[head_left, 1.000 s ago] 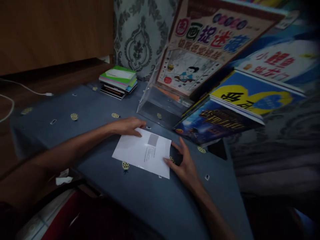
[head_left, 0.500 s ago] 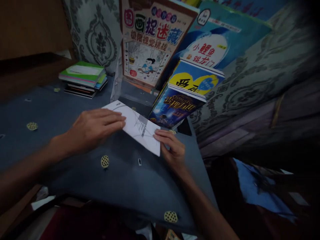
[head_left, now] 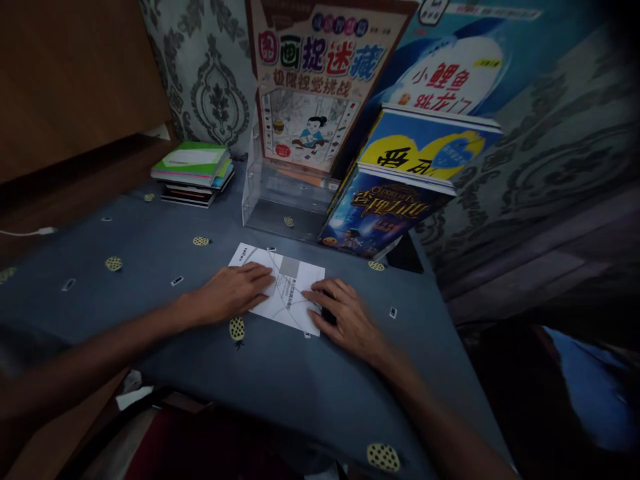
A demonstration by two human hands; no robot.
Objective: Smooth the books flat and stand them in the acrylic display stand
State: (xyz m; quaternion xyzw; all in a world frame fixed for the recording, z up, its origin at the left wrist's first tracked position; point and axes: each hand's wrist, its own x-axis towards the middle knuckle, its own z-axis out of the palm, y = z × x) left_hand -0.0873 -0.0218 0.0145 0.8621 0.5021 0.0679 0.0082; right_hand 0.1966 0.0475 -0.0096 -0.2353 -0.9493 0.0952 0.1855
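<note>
A white sheet of paper (head_left: 287, 283) with crease lines and a grey printed patch lies on the blue patterned tablecloth (head_left: 280, 373). My left hand (head_left: 231, 294) lies flat on the sheet's left part, fingers stretched out. My right hand (head_left: 345, 315) presses its fingertips on the sheet's right edge, fingers apart. Neither hand grips anything.
A clear plastic stand (head_left: 285, 200) holds large picture books (head_left: 315, 87) behind the paper. More books (head_left: 395, 193) lean at the right. A stack of thin books (head_left: 193, 172) sits at the back left. A white cable (head_left: 30, 233) lies at the far left. The table's right edge drops off beyond my right hand.
The view has swung. The paper now lies flat between both hands, with crease lines showing; half a second ago it looked narrower and folded. Both hands have shifted over it.
</note>
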